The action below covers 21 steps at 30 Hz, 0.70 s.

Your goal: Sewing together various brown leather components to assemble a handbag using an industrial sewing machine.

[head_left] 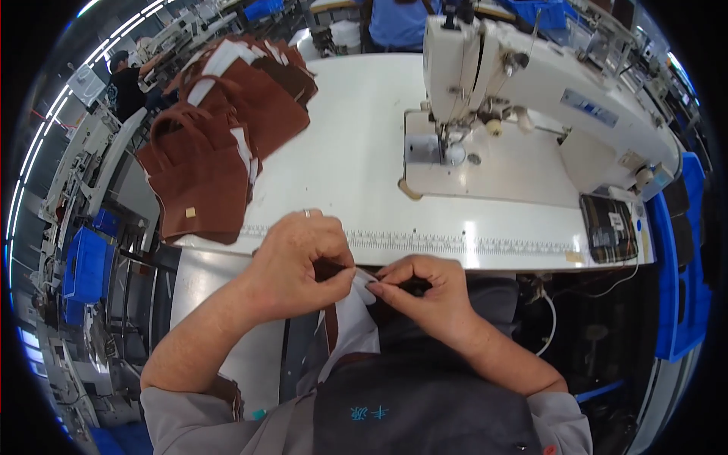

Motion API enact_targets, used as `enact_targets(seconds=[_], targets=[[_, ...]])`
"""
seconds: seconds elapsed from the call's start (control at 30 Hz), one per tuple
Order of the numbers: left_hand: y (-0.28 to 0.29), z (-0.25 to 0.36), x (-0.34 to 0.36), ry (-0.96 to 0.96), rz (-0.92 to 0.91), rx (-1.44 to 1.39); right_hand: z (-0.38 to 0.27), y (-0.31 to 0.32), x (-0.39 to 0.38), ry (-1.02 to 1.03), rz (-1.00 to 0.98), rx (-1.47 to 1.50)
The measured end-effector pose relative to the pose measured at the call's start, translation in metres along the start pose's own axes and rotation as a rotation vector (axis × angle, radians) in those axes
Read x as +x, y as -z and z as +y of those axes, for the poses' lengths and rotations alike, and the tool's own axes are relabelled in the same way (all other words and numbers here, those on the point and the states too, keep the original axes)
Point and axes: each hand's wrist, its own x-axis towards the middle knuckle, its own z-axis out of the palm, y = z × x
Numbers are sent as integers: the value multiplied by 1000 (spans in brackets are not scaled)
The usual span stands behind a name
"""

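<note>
Both my hands meet at the front edge of a white sewing table [341, 98]. Between them hangs a piece of white fabric [355, 326] with a strip of reddish brown along its left side. My left hand [307, 262] pinches the fabric's upper edge between thumb and forefinger; a ring shows on one finger. Close beside it, my right hand [428, 292] pinches the same edge with thumb and fingertip. The cloth drops below the tabletop toward my lap, and its lower part lies against my dark apron [425, 394].
A white sewing machine [523, 91] stands at the table's right. Brown fabric pieces with loop handles [212, 152] are heaped at the left. A ruler strip [455, 243] runs along the front edge. A plaid cloth pad [609, 227] and blue bin [686, 265] are at right; co-workers sit beyond.
</note>
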Motion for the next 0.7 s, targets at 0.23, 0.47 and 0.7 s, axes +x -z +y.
enact_targets(seconds=[0.23,0.47,0.7], targets=[[2,-5,-2,81,-29,19,1,3,3,-109,4,32],[0,-5,-6,71,-31,23,5,2,0,-72,24,52],[-2,-1,-7,92,-43,17,3,4,-3,-91,7,39]])
